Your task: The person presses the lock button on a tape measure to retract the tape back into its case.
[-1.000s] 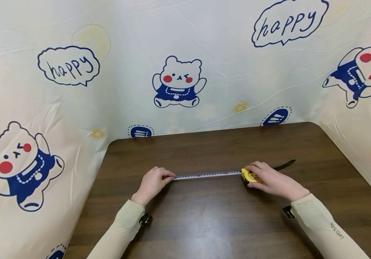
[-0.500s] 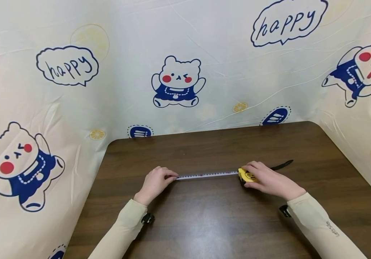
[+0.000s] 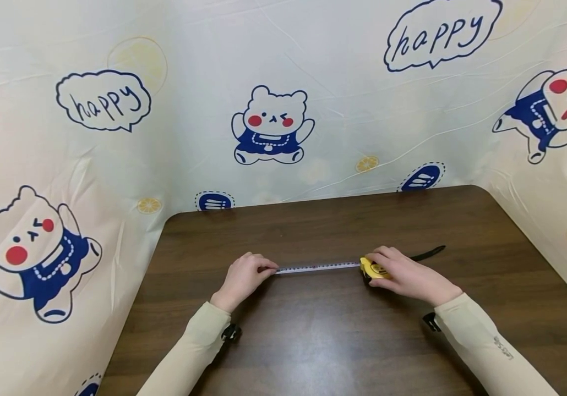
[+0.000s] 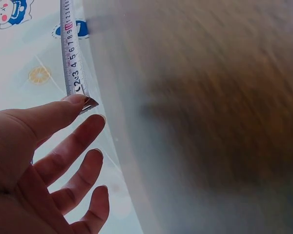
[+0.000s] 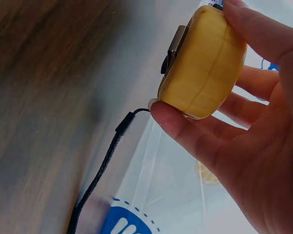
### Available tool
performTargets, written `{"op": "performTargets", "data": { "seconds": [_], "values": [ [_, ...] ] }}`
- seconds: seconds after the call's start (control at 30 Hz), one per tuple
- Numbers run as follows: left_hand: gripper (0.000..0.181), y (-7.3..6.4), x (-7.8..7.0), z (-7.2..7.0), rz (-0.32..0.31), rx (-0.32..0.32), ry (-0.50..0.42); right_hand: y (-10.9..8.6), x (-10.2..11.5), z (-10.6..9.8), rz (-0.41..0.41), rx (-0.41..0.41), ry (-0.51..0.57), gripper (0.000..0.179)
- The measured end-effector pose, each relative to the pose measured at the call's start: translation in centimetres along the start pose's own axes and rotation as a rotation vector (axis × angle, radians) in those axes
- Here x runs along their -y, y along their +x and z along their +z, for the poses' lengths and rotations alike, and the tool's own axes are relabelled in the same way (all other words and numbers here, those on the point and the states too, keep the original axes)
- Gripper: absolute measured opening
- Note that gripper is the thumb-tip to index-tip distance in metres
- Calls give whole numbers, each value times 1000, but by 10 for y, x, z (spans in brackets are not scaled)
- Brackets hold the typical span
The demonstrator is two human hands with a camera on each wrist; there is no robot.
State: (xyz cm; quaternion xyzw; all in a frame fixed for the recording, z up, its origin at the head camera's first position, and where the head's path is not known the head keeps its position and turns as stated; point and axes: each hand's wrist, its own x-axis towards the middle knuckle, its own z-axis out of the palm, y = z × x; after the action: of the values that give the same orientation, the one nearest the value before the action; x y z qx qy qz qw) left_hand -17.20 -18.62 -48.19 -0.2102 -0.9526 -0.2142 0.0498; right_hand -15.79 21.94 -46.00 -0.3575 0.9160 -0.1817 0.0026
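A yellow tape measure point(image 3: 374, 269) is held in my right hand point(image 3: 404, 276), thumb and fingers around its case. Its pale printed blade point(image 3: 320, 268) stretches leftward in a straight line across to my left hand point(image 3: 243, 279). There my thumb pinches the blade's metal end hook point(image 4: 90, 104); in the left wrist view the low numbers of the scale sit just past the thumb, and the other fingers are spread and bent below. A black wrist strap point(image 5: 105, 168) trails from the case in the right wrist view. The case's metal clip point(image 5: 177, 41) faces the table.
A brown wood-grain table point(image 3: 283, 324) with rounded far corners lies under both hands. Pale curtains point(image 3: 343, 99) printed with bears and "happy" bubbles enclose it at the back and on both sides. Black bands with devices point(image 3: 231, 331) are on the wrists.
My right hand with the tape case has shifted a little left and my left hand a little right. The exposed blade between them has become shorter.
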Motion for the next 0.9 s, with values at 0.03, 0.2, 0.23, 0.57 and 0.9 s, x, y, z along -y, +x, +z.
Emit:
{"op": "performTargets", "data": {
  "seconds": [0.03,0.2,0.23,0.57,0.9],
  "values": [
    [7,1,-1,0,-1,2,-2,0,0,0,-2,0,0,50],
    [7,3,-4,0,0,14,-7,2,1,0,-3,4,-1,50],
    [7,4,-4,1,2,14,-7,3,2,0,-2,6,0,50],
    [6,7,-8,3,18,3,-3,5,3,2,0,5,-3,50],
    [7,10,-15,7,27,7,-8,8,6,4,-7,14,2,51]
  ]
}}
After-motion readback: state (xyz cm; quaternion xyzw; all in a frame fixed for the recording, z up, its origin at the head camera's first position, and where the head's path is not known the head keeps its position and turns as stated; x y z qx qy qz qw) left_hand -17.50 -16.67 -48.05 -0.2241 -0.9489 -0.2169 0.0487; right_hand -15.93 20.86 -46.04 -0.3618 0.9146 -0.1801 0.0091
